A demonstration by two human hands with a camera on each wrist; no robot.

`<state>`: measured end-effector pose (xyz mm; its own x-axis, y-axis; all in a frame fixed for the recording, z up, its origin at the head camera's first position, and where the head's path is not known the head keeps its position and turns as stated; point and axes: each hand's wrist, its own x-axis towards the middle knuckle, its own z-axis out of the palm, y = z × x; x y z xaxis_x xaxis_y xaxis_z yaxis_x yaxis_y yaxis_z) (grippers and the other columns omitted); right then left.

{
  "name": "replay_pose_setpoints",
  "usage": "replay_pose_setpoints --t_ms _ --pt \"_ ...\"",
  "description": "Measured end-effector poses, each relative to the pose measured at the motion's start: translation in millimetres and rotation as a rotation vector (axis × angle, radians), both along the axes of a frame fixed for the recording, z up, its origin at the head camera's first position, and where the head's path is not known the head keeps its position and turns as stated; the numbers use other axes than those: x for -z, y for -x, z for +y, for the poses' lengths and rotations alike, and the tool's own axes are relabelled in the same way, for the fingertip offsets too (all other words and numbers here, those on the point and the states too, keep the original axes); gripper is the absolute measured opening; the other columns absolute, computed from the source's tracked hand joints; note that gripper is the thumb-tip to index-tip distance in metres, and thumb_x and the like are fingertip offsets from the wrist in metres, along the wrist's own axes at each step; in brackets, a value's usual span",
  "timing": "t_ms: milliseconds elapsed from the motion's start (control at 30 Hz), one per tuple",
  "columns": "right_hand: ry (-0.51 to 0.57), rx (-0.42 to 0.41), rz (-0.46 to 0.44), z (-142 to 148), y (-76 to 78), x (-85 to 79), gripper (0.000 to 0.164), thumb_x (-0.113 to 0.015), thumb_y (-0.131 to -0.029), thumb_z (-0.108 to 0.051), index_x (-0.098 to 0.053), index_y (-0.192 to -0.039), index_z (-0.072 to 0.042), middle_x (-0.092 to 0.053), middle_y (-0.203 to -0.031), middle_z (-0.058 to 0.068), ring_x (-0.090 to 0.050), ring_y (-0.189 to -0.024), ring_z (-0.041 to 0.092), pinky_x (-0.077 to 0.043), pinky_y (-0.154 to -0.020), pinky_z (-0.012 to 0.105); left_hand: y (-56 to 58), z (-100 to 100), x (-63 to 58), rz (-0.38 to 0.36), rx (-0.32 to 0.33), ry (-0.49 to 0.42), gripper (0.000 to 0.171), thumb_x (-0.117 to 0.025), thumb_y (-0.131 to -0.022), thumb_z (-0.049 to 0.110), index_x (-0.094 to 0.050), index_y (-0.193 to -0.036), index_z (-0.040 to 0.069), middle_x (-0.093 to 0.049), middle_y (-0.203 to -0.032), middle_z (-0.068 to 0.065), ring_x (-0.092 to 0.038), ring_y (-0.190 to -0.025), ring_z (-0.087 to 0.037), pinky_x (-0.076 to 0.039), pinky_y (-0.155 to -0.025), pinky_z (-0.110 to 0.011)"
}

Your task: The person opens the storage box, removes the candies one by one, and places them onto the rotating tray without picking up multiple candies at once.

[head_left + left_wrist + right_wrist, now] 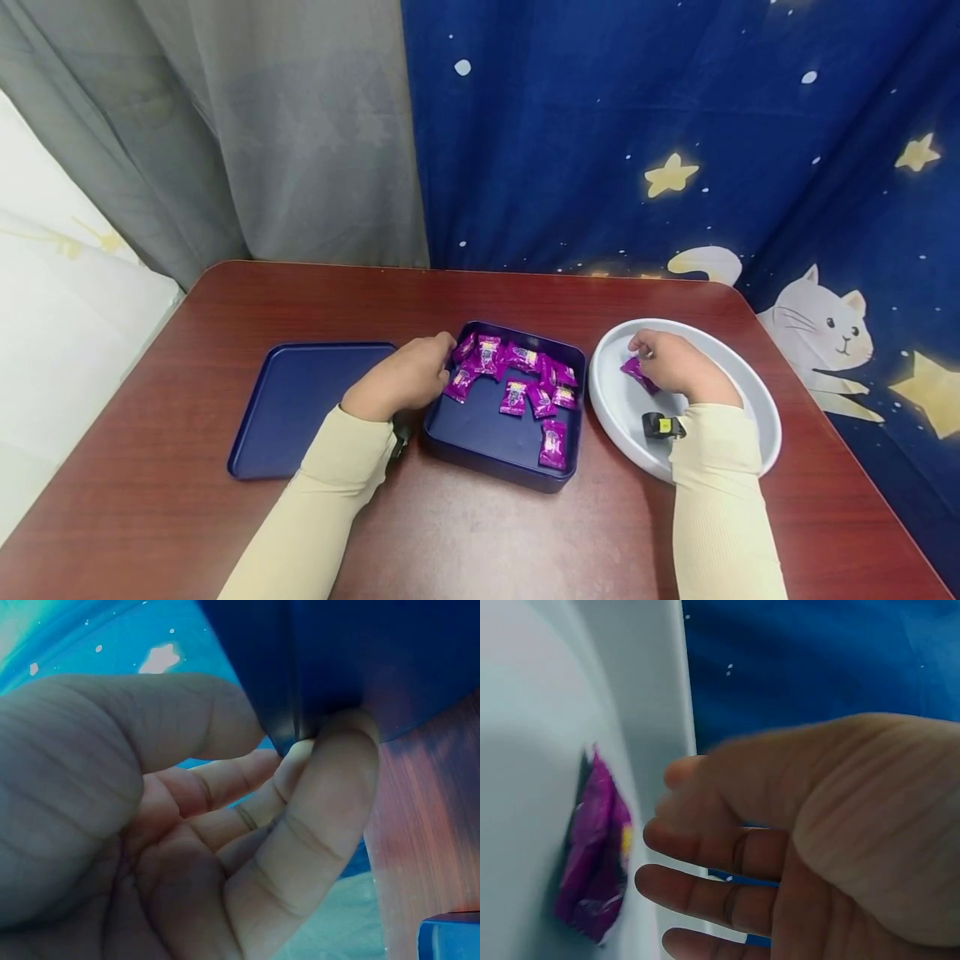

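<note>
My left hand (401, 379) holds the left wall of a dark blue box (491, 469), thumb and fingers at its edge in the left wrist view. Several purple-wrapped candies (513, 397) lie inside that box, mostly along its far and right sides. Over the round white tray (626, 425) on the right is my right hand (678, 367), its fingers loosely bent. One purple candy (596, 859) rests on this tray, a short gap away from the fingertips in the right wrist view.
A flat dark blue lid (300, 404) lies left of the box, partly behind my left hand and forearm. A small black device (656, 425) is at my right wrist, over the white tray. Curtains (562, 167) hang behind the brown table (465, 533).
</note>
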<state>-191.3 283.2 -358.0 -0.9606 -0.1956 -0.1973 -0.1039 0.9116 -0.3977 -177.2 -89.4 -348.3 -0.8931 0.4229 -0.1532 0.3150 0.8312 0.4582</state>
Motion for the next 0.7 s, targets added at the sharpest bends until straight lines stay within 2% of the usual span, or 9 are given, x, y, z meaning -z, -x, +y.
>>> replay_pose_setpoints --t_ms 167,300,400,533,633,700 --pt "-0.005 -0.007 0.046 -8 -4.3 -12.1 0.037 -0.064 -0.087 -0.012 -0.059 -0.12 0.003 -0.062 -0.114 0.026 -0.063 -0.082 0.027 -0.049 -0.085 0.053 0.9 0 -1.0 0.003 0.006 0.006 0.037 -0.059 -0.096 0.007 -0.051 -0.131 -0.005 -0.063 -0.107 -0.015 -0.06 -0.097 -0.026 -0.05 -0.092 -0.044" --pt "-0.015 -0.031 0.084 -20 -9.1 -25.0 0.04 -0.065 -0.088 -0.016 -0.059 -0.122 0.002 -0.063 -0.115 0.026 -0.062 -0.093 0.032 -0.047 -0.089 0.054 1.9 0 -2.2 0.0 0.011 0.0 0.037 -0.058 -0.096 0.006 -0.051 -0.13 -0.005 -0.063 -0.102 -0.014 -0.06 -0.094 -0.025 -0.05 -0.089 -0.043" --pt "-0.001 -0.046 0.069 -31 -13.4 -34.4 0.04 -0.067 -0.089 -0.016 -0.058 -0.124 0.001 -0.062 -0.118 0.026 -0.064 -0.085 0.033 -0.052 -0.08 0.05 2.7 0 -2.5 0.003 0.016 -0.005 0.037 -0.058 -0.096 0.006 -0.051 -0.13 -0.005 -0.062 -0.1 -0.013 -0.059 -0.092 -0.025 -0.05 -0.088 -0.043" --pt "0.002 -0.063 0.054 -48 -20.3 -43.6 0.04 -0.07 -0.089 -0.014 -0.059 -0.125 -0.002 -0.062 -0.12 0.023 -0.065 -0.09 0.033 -0.055 -0.075 0.045 2.6 0 -0.9 -0.006 0.016 -0.013 0.038 -0.058 -0.095 0.006 -0.05 -0.13 -0.005 -0.062 -0.098 -0.012 -0.059 -0.09 -0.024 -0.051 -0.086 -0.042" --pt "-0.011 -0.097 0.083 -62 -24.2 -46.3 0.039 -0.071 -0.089 -0.014 -0.06 -0.125 -0.003 -0.064 -0.119 0.019 -0.06 -0.108 0.037 -0.052 -0.087 0.05 1.3 0 0.2 -0.023 0.004 -0.02 0.037 -0.058 -0.095 0.006 -0.05 -0.13 -0.004 -0.061 -0.096 -0.011 -0.059 -0.088 -0.024 -0.052 -0.084 -0.042" --pt "-0.012 -0.125 0.095 -70 -25.8 -46.6 0.039 -0.071 -0.089 -0.014 -0.06 -0.124 -0.001 -0.064 -0.118 0.018 -0.06 -0.108 0.037 -0.05 -0.09 0.051 0.9 0 0.5 -0.022 0.002 -0.021 0.036 -0.058 -0.095 0.006 -0.051 -0.129 -0.004 -0.061 -0.095 -0.01 -0.059 -0.086 -0.023 -0.052 -0.084 -0.041"
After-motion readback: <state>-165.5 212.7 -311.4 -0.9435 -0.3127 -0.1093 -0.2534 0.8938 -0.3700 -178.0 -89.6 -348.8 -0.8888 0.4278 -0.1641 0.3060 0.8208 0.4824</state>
